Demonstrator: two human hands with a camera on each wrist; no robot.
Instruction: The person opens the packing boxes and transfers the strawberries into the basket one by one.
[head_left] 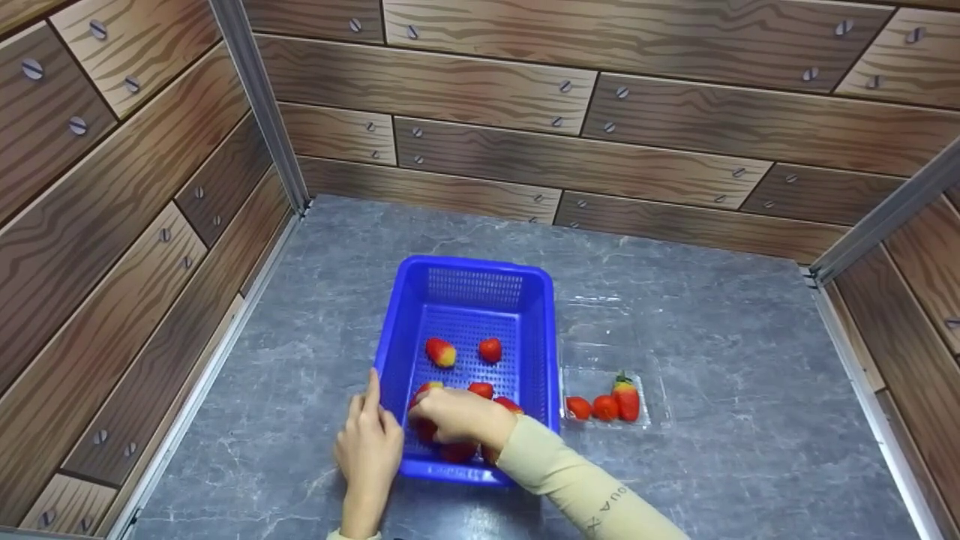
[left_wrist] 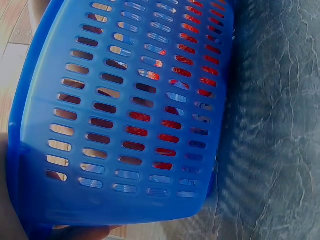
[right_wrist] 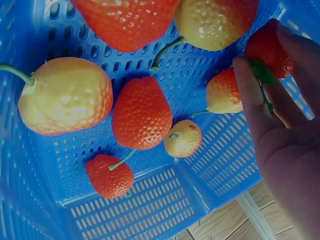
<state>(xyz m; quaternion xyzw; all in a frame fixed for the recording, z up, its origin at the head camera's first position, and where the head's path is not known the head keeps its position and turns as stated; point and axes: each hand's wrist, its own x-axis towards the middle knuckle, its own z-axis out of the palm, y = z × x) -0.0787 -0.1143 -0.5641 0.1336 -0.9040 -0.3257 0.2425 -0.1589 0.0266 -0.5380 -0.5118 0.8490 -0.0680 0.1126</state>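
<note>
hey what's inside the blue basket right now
Strawberries lie in the blue basket: two on the far mesh floor, more near the front. The right hand reaches in, its grip on one strawberry, and covers several, so the count is unclear.

The blue basket (head_left: pixel 466 300) walls hem in the strawberries (head_left: pixel 441 352). Its top is open. A clear tray (head_left: pixel 652 390) sits just right; the tabletop (head_left: pixel 712 300) beyond lies open.

My head view looks down from the near side at the blue perforated plastic basket (head_left: pixel 465 360) on the grey marbled worktop (head_left: pixel 720 315). My left wrist view hugs the basket's outer wall; the right peers inside, close.
</note>
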